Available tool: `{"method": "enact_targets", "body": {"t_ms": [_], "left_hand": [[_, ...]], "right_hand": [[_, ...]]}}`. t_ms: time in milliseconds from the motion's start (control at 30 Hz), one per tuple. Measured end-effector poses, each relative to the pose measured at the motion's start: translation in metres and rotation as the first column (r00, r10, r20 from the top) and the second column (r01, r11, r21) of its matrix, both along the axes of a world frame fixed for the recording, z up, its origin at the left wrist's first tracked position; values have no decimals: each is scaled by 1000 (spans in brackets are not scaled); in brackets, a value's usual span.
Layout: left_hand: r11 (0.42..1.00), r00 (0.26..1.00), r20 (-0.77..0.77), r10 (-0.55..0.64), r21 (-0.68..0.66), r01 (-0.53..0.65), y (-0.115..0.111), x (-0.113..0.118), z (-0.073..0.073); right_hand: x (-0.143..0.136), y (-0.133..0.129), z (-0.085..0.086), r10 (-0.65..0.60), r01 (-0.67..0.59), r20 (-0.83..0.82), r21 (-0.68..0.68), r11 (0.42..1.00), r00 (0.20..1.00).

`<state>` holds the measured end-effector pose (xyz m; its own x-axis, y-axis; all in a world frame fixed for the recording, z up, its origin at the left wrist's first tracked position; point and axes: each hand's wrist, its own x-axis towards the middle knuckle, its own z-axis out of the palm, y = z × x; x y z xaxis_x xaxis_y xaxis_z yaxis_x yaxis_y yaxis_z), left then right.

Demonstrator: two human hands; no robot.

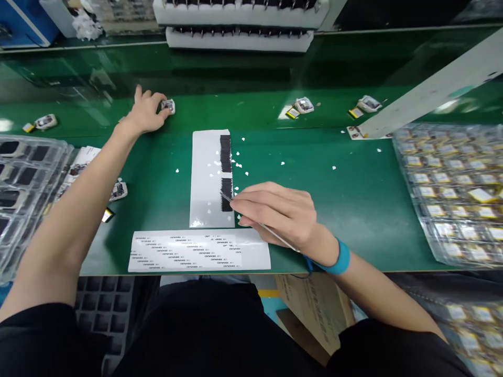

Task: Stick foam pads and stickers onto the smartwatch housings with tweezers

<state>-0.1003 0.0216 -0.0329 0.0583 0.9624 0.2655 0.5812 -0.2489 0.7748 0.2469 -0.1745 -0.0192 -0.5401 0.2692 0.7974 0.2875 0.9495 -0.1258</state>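
Observation:
My left hand (146, 112) reaches to the back left of the green bench. Its thumb and forefinger pinch the left edge of a small white electronic device (168, 107), while the other fingers stick out. Thin metal tweezers (275, 233) rest in my right hand (281, 212), shut around them. Their tips meet the lower column of thin black strips (227, 201) on a white backing sheet (204, 178). Whether the tips hold a strip is too small to tell. A second group of black strips (225, 153) lies above. A blue band (343, 257) circles my right wrist.
A printed label sheet (188, 262) lies along the front edge. Small white bits dot the bench. More opened devices (304, 105) with yellow-edged batteries sit behind. Clear trays stand left (27, 183) and right (416, 209). A white post (428, 81) slants at the right.

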Motion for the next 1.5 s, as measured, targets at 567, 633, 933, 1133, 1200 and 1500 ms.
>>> {"method": "enact_targets", "body": {"t_ms": [567,633,933,1133,1200,1500], "left_hand": [[956,794,563,-228,-25,292,-230,134,32],[958,816,522,-247,7,286,-235,137,34],[975,871,467,-151,-75,209,-246,135,32],[988,931,335,-143,-2,152,-245,132,32],[991,917,379,-125,-2,135,-241,131,34],[971,854,493,-168,-69,231,-232,127,25]], "right_hand": [[0,-10,4,-162,136,-100,-224,965,982],[1,-8,4,-164,151,-62,-176,973,984],[-5,-13,-5,-168,169,20,-198,966,986],[-6,-12,-5,-104,102,7,-277,956,995],[-5,-11,-2,-86,80,-7,-311,947,996],[-1,-7,0,-46,51,26,-269,962,999]]}}
